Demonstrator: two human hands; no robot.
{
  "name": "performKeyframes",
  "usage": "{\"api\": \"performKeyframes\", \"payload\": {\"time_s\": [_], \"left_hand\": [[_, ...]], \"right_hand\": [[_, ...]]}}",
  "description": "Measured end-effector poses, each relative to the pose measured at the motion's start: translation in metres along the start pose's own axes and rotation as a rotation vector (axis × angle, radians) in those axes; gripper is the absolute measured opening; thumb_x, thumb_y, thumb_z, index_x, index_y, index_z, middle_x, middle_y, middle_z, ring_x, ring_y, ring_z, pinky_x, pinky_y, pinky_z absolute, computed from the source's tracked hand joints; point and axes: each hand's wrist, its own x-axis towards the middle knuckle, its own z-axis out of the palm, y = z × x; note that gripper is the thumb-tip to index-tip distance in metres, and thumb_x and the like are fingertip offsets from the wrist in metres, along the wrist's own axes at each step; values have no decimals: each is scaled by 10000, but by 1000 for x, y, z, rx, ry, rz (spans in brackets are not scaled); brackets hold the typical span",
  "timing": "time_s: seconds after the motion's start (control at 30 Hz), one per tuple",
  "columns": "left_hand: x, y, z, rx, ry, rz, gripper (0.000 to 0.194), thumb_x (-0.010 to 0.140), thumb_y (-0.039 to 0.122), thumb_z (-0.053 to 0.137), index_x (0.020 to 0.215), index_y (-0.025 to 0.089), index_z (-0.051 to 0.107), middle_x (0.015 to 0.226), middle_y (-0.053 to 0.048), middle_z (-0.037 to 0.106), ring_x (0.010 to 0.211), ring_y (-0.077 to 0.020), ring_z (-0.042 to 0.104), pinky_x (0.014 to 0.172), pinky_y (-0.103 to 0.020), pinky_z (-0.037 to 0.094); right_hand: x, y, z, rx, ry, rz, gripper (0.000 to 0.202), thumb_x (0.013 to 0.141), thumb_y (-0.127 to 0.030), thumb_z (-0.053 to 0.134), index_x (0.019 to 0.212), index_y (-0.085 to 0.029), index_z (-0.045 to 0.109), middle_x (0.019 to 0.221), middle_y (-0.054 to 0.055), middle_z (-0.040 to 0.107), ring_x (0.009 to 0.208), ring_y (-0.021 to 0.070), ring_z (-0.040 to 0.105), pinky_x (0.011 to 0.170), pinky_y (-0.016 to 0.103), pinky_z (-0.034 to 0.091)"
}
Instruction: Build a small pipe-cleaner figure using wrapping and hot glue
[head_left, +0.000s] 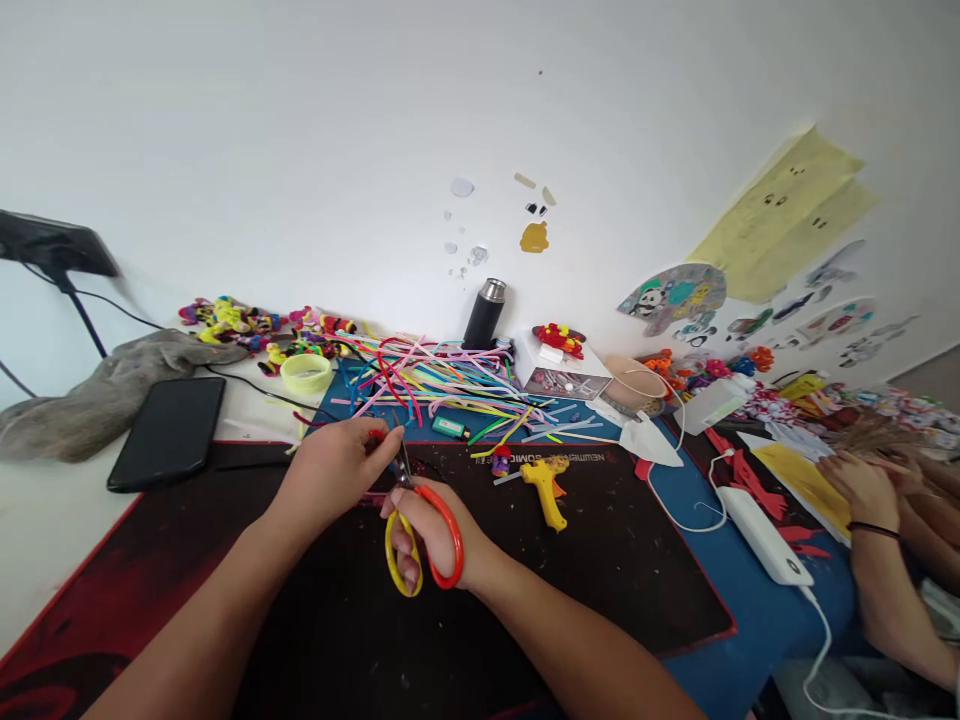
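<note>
My right hand (427, 530) is closed around the handles of a pair of scissors (454, 535), one loop red and one yellow. The blades point up and away and lie beside the fingertips of my left hand (337, 470). My left fingers are pinched together on something small and red that I cannot make out clearly. Both hands are above the black mat (600, 590). A yellow glue gun (550, 490) lies to their right, next to a small purple and red figure (501, 461). Behind the hands is a pile of colourful pipe cleaners (435, 375).
A black phone (169, 432), a pale green bowl (306, 374) and fuzzy figures are at the left. Behind stand a black flask (485, 315) and a white box (562, 375). A white power strip (765, 535) and another person's hands (862, 490) are at the right.
</note>
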Motion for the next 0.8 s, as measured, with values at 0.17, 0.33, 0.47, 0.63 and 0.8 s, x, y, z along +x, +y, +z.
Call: {"api": "performKeyframes", "payload": {"time_s": [0.17,0.33,0.47,0.63,0.8], "left_hand": [[0,-1,6,57,-138,31,408,1042,424,602,664,270,621,618,-28,671,601,-237,622,620,-344,310],[1,-3,10,117,-213,30,403,1085,372,593,700,265,645,697,-63,753,689,-268,718,659,-343,360],[2,-5,13,153,-233,25,386,1102,357,565,750,258,690,779,-101,804,780,-294,774,696,-349,408],[5,-8,19,179,-265,5,383,1087,361,547,768,246,726,792,-117,810,814,-311,795,719,-356,467],[8,-10,26,180,-279,-11,367,1055,351,568,743,246,731,786,-106,814,820,-300,794,741,-353,491]], "right_hand": [[-3,10,-8,85,1,132,476,923,-646,732,1080,-213,612,571,-108,533,392,131,474,447,281,505],[-1,8,-10,102,6,224,324,967,-519,678,1052,-215,608,574,-110,513,396,116,444,479,261,493],[0,-1,-6,83,8,284,145,998,-360,557,1019,-222,594,553,-104,492,386,115,407,478,244,487],[0,-13,-2,41,37,388,119,1015,-316,514,1002,-225,590,556,-108,471,378,109,388,488,233,478],[2,-11,-3,20,77,397,175,1009,-390,611,952,-230,569,557,-135,410,370,78,317,449,181,375]]}}
